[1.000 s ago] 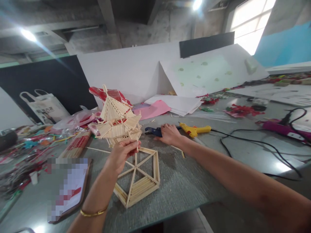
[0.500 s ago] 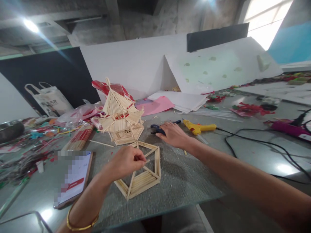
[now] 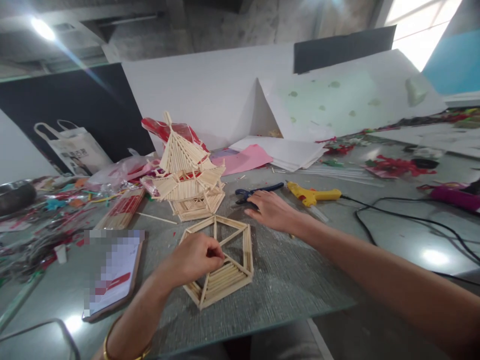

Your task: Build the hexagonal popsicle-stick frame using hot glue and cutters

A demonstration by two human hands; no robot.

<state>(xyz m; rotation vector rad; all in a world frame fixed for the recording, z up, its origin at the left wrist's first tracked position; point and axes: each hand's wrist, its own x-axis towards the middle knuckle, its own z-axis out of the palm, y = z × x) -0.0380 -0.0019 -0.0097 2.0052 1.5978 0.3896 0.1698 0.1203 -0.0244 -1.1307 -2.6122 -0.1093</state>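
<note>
My left hand is closed in a pinch above the middle of a flat hexagonal frame of wooden sticks. A short wooden stick is in this pinch, mostly hidden by the fingers. One section of the frame is filled with sticks laid side by side; the others in sight have gaps. My right hand rests with fingers stretched out at the near side of dark blue pliers, not wrapped round them. Behind the frame stands a tiered stick pavilion with a pointed roof.
Right of the pliers lies a yellow glue gun, its black cable looping right. A phone lies left of the frame, near a pack of sticks. Pink paper and white sheets are behind. Craft scraps crowd the left side.
My right hand has loosened from the pliers and drawn slightly back toward me. My left hand stays pinched over the frame, slightly lower. The view has shifted a little.
</note>
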